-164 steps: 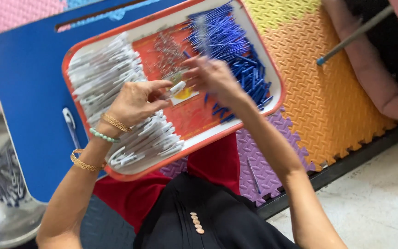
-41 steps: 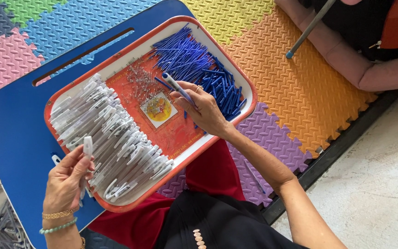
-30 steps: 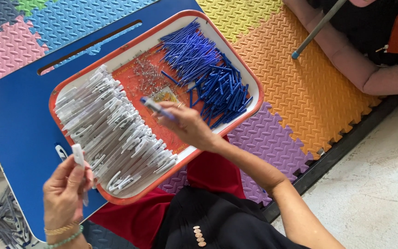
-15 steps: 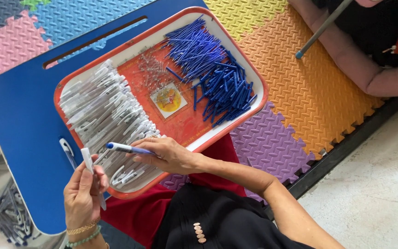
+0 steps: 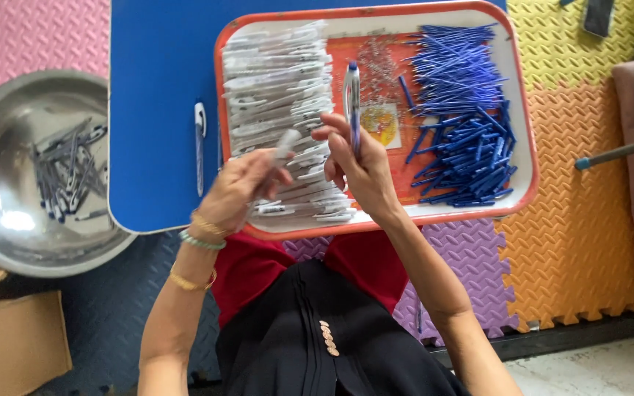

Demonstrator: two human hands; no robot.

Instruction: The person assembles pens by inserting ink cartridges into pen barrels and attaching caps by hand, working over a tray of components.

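- Blue refill (image 5: 351,99) pinched upright in the right hand (image 5: 357,172), rising out of the fingers and over the middle of the tray (image 5: 522,147)
- Slim blue stick with a paler tip at the top end, lower part hidden behind the fingers
- Right hand closed around that refill, thumb and fingertips bunched at its lower part, wrist crossing the near rim of the tray
- White pen barrel (image 5: 282,147) gripped in the left hand (image 5: 240,187), just left of the right hand and almost touching it, slanting up toward the refill
- Barrel short, pale grey-white, blurred; fine detail impossible to tell
- Left hand clenched on the barrel, held over the near left part of the tray; bracelets at the wrist
- Heap of white barrels (image 5: 277,81) filling the left part of the tray, beneath and beyond the left hand
- Pile of loose blue refills (image 5: 464,110) on the right part of the tray, well right of the right hand
- Small cluster of metal springs (image 5: 379,66) in the far middle of the tray, just right of the held refill's tip
- Tray resting on a blue board (image 5: 155,73); single finished pen (image 5: 199,143) lying on the board just left of the tray
- Steel bowl (image 5: 1,242) left of the board, holding finished pens (image 5: 64,172)
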